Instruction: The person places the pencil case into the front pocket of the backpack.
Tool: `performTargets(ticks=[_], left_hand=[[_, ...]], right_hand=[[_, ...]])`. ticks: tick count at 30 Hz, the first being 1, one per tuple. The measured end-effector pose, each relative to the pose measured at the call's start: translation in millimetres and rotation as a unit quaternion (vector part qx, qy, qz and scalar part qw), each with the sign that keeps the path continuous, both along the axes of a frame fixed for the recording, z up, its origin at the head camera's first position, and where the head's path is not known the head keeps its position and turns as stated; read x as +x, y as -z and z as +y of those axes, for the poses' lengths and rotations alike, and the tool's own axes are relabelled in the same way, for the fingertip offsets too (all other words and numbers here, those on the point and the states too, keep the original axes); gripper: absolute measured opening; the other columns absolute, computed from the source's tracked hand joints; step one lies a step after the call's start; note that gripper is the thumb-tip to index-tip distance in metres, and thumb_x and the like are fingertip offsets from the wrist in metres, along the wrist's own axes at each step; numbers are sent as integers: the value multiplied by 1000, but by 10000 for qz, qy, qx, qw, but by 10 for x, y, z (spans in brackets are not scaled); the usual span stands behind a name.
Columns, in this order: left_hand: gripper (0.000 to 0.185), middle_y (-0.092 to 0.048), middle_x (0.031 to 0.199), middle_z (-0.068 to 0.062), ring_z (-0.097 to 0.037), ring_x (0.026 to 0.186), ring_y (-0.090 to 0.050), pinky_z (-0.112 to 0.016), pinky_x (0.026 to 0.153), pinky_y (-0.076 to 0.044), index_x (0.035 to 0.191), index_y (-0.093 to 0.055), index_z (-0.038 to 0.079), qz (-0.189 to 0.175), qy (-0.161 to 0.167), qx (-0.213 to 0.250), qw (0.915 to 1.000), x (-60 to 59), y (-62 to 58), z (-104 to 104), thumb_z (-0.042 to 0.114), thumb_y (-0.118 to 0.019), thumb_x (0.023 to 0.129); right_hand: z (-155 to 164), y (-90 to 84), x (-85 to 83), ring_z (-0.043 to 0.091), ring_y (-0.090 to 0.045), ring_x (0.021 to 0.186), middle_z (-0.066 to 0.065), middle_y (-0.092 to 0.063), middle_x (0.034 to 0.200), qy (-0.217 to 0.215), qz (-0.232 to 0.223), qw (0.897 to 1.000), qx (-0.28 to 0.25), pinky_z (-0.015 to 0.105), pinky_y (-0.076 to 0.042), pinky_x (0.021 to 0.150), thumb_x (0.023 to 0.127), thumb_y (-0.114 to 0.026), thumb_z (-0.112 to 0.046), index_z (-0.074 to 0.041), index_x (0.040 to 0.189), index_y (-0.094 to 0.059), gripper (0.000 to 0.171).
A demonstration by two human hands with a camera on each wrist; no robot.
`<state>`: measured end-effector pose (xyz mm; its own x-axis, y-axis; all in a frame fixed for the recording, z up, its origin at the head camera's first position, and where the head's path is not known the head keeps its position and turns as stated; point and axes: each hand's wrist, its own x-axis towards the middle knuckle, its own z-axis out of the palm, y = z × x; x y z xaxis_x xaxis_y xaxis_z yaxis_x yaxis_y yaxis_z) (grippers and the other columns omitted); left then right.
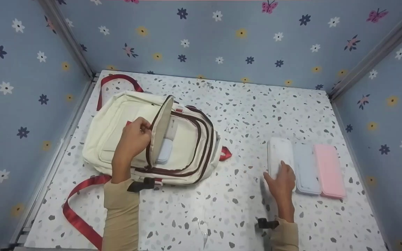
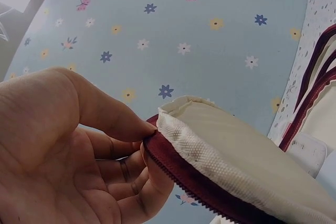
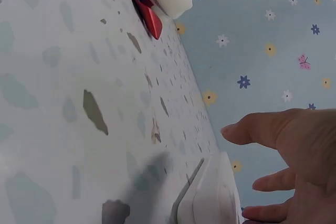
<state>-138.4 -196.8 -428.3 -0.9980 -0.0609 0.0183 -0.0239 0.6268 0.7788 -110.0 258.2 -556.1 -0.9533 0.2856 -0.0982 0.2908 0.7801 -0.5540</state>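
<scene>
A cream backpack (image 1: 98, 134) with dark red zippers lies on the table at left. My left hand (image 1: 133, 137) pinches the zippered edge of its raised front flap (image 1: 161, 134) between thumb and fingers; the left wrist view shows the dark red zipper tape (image 2: 181, 174) at the fingertips. Inside the pocket are a light blue case (image 1: 164, 150) and a greyish-white one (image 1: 171, 129), partly hidden by the flap. At right, my right hand (image 1: 281, 181) is over the near part of a white case (image 1: 280, 148), fingers spread. Whether it touches the case is unclear.
Beside the white case lie a light blue case (image 1: 306, 170) and a pink case (image 1: 329, 170), side by side. Red straps (image 1: 79, 223) trail from the backpack's left side, and a red loop (image 1: 225, 153) sticks out at its right. Flowered walls (image 1: 204, 42) enclose the speckled table (image 1: 243, 216).
</scene>
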Motion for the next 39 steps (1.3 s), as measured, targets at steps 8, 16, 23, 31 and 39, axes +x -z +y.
performTargets(ticks=[8, 16, 23, 31, 39], left_hand=[[20, -60, 92, -17, -28, 82, -55, -36, 73, -40, 102, -57, -3, -11, -54, -43, 10000, -3, 5, 5, 5, -43, 90], [19, -60, 92, -17, -28, 83, -55, -36, 74, -40, 101, -57, -3, -60, -70, -36, 10000, -1, 4, 21, 4, -43, 90], [19, -59, 91, -17, -29, 84, -55, -36, 75, -40, 101, -57, -4, -50, -101, -48, 9999, -1, 4, 26, 4, -43, 89], [18, -59, 89, -17, -28, 81, -55, -35, 72, -40, 99, -57, -4, 42, -74, -70, 9999, 9, 2, 24, 3, -44, 89], [18, -60, 89, -16, -27, 81, -55, -35, 72, -40, 99, -57, -4, 51, -96, -65, 9999, 6, 13, 15, 3, -44, 88]], right_hand=[[164, -13, 106, 48, -19, 137, 31, -19, 149, 294, -463, 9985, -6, 57, -17, 112, 85, -67, -26, 3, 149, -18, 86], [192, 3, 214, 47, -21, 135, 31, -19, 148, 381, -655, 9971, -108, 58, -20, 110, 85, -68, -38, 1, 150, -14, 93], [132, -15, 267, 49, -26, 131, 35, -21, 145, 520, -863, 9949, -57, 59, -25, 108, 84, -68, -43, 3, 150, -13, 97], [86, 5, 344, 53, -24, 132, 39, -17, 145, 480, -1060, 9932, -93, 62, -28, 105, 81, -70, -43, 2, 151, -6, 105], [39, 97, 365, 51, -21, 135, 35, -13, 149, 782, -837, 9933, -186, 63, -29, 104, 82, -69, -41, -3, 152, -4, 103]])
